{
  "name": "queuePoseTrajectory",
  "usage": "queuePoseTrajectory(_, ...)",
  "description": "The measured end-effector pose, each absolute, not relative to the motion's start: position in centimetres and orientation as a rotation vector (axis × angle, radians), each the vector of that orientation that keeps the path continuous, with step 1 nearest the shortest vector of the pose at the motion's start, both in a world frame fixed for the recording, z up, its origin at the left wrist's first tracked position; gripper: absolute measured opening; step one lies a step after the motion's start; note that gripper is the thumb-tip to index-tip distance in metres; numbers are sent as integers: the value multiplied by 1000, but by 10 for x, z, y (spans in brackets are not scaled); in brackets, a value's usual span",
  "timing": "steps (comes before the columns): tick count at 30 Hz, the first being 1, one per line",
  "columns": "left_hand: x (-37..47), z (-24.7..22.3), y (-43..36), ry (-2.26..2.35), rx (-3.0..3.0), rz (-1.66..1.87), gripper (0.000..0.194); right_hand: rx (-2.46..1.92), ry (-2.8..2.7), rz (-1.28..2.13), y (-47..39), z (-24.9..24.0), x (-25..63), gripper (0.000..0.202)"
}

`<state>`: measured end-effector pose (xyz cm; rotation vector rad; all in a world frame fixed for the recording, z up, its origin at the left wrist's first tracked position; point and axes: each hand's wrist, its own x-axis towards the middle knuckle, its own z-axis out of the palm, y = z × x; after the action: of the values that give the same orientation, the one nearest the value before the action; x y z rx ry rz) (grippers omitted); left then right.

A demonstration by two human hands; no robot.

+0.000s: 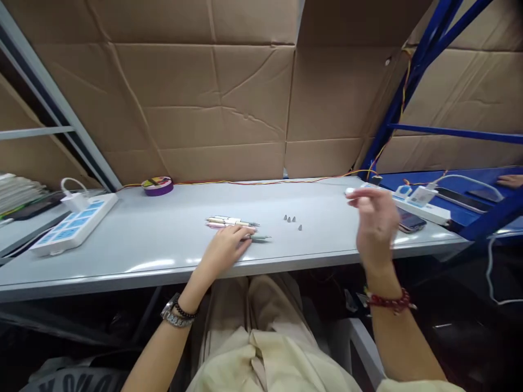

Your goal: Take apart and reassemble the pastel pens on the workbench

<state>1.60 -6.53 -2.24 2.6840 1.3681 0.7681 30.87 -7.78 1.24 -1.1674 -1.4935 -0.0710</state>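
A: Principal lot, form and finish?
B: Pens (229, 220), several. Slim, straight, smooth barrels in white, cream and pink, laid side by side, tips to the right. One greenish pen (261, 237), nearer the front edge, tapering to a dark point.

A: Small parts?
B: Grey cones (300, 227), four. Three in a short row, one set apart towards the front; all right of the pen tips, well apart from either hand.

A: Surface and backing?
B: Tabletop (318, 239), pale grey, smooth, glossy under the light. Cardboard (245, 125), brown, matt, creased, upright behind.

A: Left hand (226, 245)?
B: Palm down, fingers bent and close together, lying across the pens; the greenish one shows just past the fingertips. Undersides hidden: cannot tell whether any barrel is gripped.

A: Right hand (376, 215)?
B: Raised over the table's right part, blurred, thumb and forefinger narrowly set. White piece (350, 191), small, rounded, at the fingertips; cannot tell whether pinched or lying beyond.

A: Surroundings?
B: Phone (409, 221), dark, flat, glossy, just beside the right hand. Tape roll (158, 189), purple-sided, flat ring, rear left.
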Motion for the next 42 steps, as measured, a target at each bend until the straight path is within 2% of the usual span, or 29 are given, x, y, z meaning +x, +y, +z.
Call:
queuePoseTrajectory(5, 16, -23, -67, 1343, 2699, 768, 24, -1397, -1935, 167, -47, -12, 299, 42)
queuePoseTrajectory(13, 15, -19, -68, 1308, 2669, 765, 23, -1488, -1951, 157, -39, -37, 281, 49)
queuePoseTrajectory(19, 12, -19, -72, 1344, 2609, 838, 23, -1444, -1964, 192, -39, -39, 287, 35)
queuePoseTrajectory(24, 11, -22, -71, 1433, 2580, 872, 24, -1373, -1990, 205, -38, -40, 288, 12)
queuePoseTrajectory(42, 11, -20, -76, 1525, 2590, 837, 24, -1328, -1981, 204, -41, -38, 286, 13)
